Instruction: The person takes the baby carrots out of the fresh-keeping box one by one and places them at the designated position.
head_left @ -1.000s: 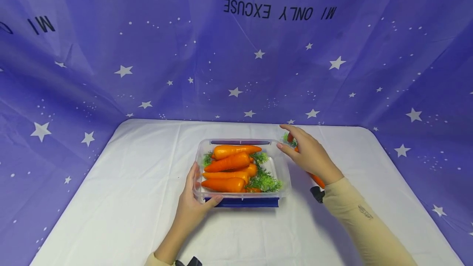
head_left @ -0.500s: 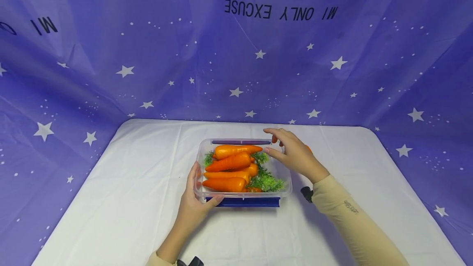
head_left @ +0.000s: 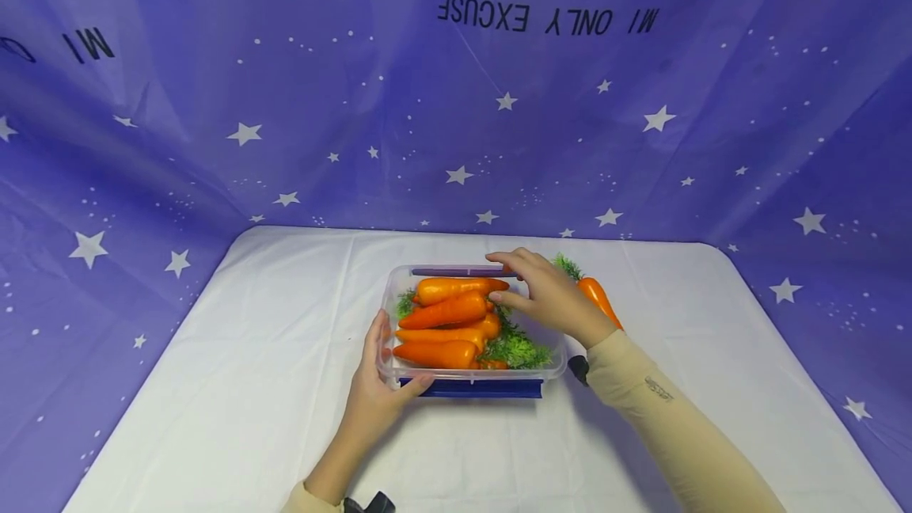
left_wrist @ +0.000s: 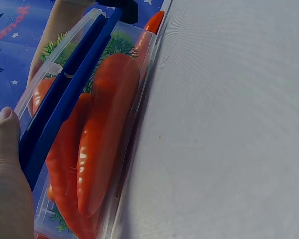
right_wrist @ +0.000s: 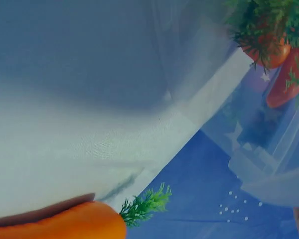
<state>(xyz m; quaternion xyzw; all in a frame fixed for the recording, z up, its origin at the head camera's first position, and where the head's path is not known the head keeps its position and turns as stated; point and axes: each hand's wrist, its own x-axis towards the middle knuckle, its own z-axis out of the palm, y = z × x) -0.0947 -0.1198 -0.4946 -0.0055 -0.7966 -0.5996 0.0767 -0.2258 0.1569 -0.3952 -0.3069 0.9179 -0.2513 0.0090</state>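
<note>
In the head view, a clear plastic container with blue side clips holds several orange carrots with green leafy tops. My left hand grips its left front corner, thumb over the front rim and fingers along the left wall. In the left wrist view, the thumb lies by the blue clip. My right hand hovers over the container's right back part, thumb and fingers apart, close to a carrot tip. Whether it touches that carrot, I cannot tell.
Right of the container, another carrot with a green top lies on the white cloth, partly behind the right forearm. A purple star-patterned curtain rises behind the table and along both sides.
My right hand has moved left, from above the loose carrot to over the container, uncovering more of that carrot. My left hand keeps its grip on the container.
</note>
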